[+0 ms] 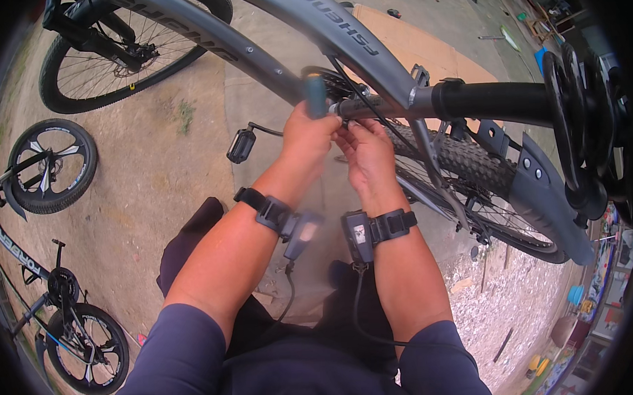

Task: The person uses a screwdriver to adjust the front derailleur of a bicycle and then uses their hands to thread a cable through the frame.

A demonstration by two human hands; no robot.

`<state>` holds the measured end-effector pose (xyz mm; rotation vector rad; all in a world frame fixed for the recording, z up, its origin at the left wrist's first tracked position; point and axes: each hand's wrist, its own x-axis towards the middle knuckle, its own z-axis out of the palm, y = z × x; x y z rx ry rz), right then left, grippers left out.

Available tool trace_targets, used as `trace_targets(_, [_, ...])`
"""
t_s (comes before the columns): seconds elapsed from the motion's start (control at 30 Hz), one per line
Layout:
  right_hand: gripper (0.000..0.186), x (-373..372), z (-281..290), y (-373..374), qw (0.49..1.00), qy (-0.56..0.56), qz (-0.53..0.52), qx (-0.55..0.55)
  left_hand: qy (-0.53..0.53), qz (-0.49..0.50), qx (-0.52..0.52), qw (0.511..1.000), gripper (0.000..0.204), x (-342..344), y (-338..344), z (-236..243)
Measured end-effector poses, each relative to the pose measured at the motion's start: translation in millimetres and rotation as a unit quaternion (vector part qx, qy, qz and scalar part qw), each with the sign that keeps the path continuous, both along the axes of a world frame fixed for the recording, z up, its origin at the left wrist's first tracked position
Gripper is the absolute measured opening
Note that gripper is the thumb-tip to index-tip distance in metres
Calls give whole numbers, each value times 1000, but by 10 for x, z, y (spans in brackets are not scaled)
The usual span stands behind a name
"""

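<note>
My left hand (306,137) is closed on an upright tool with a teal handle (315,94), beside a joint in the grey bicycle frame (380,108). My right hand (367,148) is just to its right, fingers curled at the underside of the frame tube; what they hold is too small or hidden to make out. The crank with a black pedal (241,144) sticks out to the left of my hands. The rear wheel (487,174) with its mudguard (545,193) is to the right, and the front wheel (74,74) is at the upper left.
A second, black bicycle (15,249) is on the ground along the left edge. A cardboard sheet (423,42) lies beyond the frame. A black spring saddle post (504,98) reaches to the right. Assorted items (607,282) line the far right edge, beside pale, speckled ground (515,309).
</note>
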<state>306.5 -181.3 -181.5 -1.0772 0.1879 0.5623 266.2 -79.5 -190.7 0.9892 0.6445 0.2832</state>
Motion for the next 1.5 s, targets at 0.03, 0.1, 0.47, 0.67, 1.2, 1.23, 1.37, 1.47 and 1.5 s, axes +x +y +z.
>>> trace_targets(0.03, [20, 3, -10, -6, 1000, -2, 2, 3, -4, 2, -6, 1000, 40, 4, -6, -10])
trace_targets(0.1, [21, -4, -29, -4, 1000, -5, 8, 13, -10, 8, -14, 1000, 40, -3, -17, -6])
trace_targets(0.47, [34, -58, -67, 18, 1000, 2, -16, -2, 25, 3, -22, 999, 23, -60, -44, 123])
trace_targets(0.67, [39, -128, -51, 1, 1000, 3, -7, 6, 26, 3, -24, 999, 20, -95, 4, 82])
trace_targets(1.2, [25, -227, 72, -71, 1000, 22, -3, -18, 10, -18, -19, 1000, 23, -182, 9, 135])
trace_targets(1.23, [25, -228, 57, -70, 1000, 22, -3, -13, 12, -18, -18, 1000, 23, -183, 8, 133])
trace_targets(1.37, [25, -254, 83, -79, 1000, 18, -5, -8, 16, -17, -15, 1000, 23, -175, 6, 130])
trace_targets(1.47, [25, -241, 43, -67, 1000, 18, 0, -6, 16, -17, -19, 1000, 23, -170, 11, 108])
trace_targets(1.5, [26, -242, 40, -63, 1000, 21, -2, -9, 16, -16, -22, 1000, 23, -176, 15, 105])
